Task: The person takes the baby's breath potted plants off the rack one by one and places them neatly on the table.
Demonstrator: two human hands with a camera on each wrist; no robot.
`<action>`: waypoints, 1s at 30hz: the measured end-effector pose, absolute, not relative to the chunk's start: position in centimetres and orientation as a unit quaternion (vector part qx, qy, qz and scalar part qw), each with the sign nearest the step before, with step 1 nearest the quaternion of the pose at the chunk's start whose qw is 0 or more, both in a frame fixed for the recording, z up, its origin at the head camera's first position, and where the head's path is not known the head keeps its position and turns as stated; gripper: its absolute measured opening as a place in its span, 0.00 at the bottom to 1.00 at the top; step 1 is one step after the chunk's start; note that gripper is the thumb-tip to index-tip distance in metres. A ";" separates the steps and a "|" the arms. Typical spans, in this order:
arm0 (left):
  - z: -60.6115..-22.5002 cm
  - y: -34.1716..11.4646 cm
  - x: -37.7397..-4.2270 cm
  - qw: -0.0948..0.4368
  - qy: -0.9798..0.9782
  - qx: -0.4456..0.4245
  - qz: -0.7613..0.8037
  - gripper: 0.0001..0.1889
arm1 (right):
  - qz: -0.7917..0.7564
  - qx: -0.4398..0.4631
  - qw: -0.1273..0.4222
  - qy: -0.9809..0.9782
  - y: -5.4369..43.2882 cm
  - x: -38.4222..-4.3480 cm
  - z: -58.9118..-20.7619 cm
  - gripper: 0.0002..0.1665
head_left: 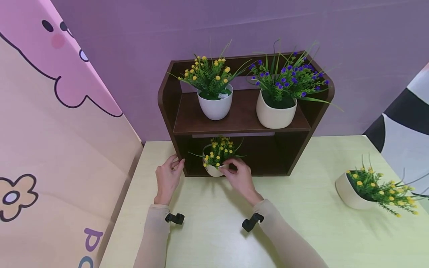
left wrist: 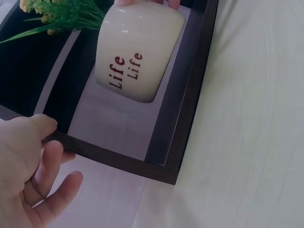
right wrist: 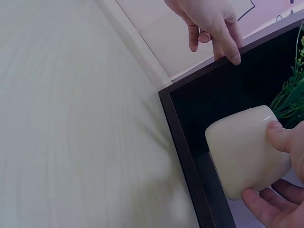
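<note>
On the lower level of a dark brown shelf (head_left: 241,111) sits a small cream flowerpot (head_left: 213,172) with yellow artificial flowers. My right hand (head_left: 242,180) grips this pot near its right side, thumb near the rim and fingers lower on the wall, as the right wrist view shows. Red "Life" lettering marks the pot (left wrist: 135,57) in the left wrist view, where it looms inside the shelf frame. At the shelf's left side, my left hand (head_left: 167,180) pinches the panel's front edge between thumb and fingers.
A white pot (head_left: 215,108) with yellow flowers and a cream pot (head_left: 276,115) with purple flowers stand on the upper level. Another cream pot (head_left: 353,195) with yellow flowers lies tipped on the pale table (head_left: 207,230) at right. A purple backdrop hangs behind.
</note>
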State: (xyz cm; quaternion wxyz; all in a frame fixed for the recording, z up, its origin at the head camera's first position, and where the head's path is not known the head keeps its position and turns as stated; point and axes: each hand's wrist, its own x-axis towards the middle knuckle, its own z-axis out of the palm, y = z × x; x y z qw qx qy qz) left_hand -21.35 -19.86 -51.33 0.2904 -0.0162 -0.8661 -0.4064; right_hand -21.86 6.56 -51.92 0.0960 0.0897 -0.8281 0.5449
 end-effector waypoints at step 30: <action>-51.3 -19.5 -20.9 0.274 -0.879 0.018 -0.391 0.16 | 0.568 0.080 0.096 -0.813 12.6 -17.8 -52.3 0.09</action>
